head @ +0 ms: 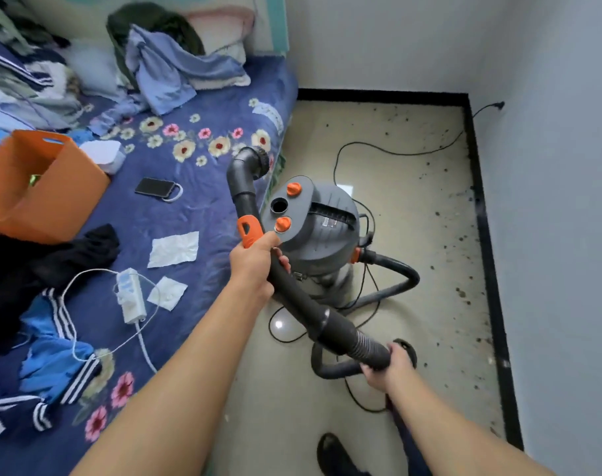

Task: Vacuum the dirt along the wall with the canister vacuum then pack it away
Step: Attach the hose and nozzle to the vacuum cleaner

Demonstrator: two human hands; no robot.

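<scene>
Fingers of the left hand (253, 257) are curled round the black plastic vacuum wand (299, 300) below its orange collar; its ribbed hose end is clasped by the right hand (383, 367). Just behind, mid-frame, the grey drum-shaped canister vacuum (327, 235) is hemmed by the floral blue bed (196, 207). The wand slants from lower right to upper centre, nozzle turned bedward.

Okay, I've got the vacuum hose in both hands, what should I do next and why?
Probably swing the brush nozzle down to the dirt along the right wall; it points up by the bed edge while specks litter the floor there.

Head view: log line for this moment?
left hand grips wand | right hand grips hose | nozzle raised off floor | dirt along wall
</scene>
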